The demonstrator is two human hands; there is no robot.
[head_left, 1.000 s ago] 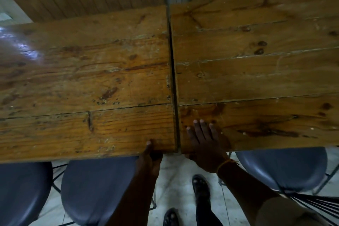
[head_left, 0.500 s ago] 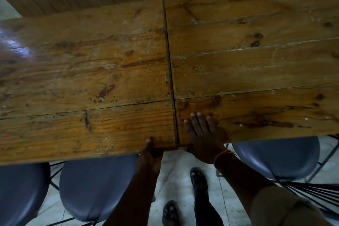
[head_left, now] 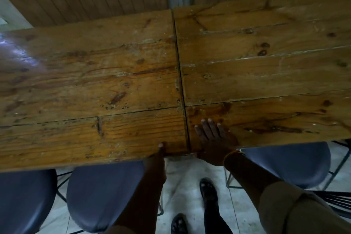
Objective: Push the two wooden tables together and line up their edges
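Head view: left hand grips the near edge of the left table, thumb on top, fingers hidden beneath. Right hand lies flat on the right table, fingers extended, close together. Tabletops meet at frame centre; near edges are offset. Chairs stand below.

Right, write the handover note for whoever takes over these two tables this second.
Left hand: gripping the near edge of the left table, thumb on top, by the seam.
Right hand: palm flat on the right table, fingers spread, beside the seam.
Tables: pushed together; only a thin dark seam shows between them.
Done: the gap is closed.
Left: near edges look slightly stepped at the seam, though the wide-angle view may exaggerate it. Check and nudge flush.
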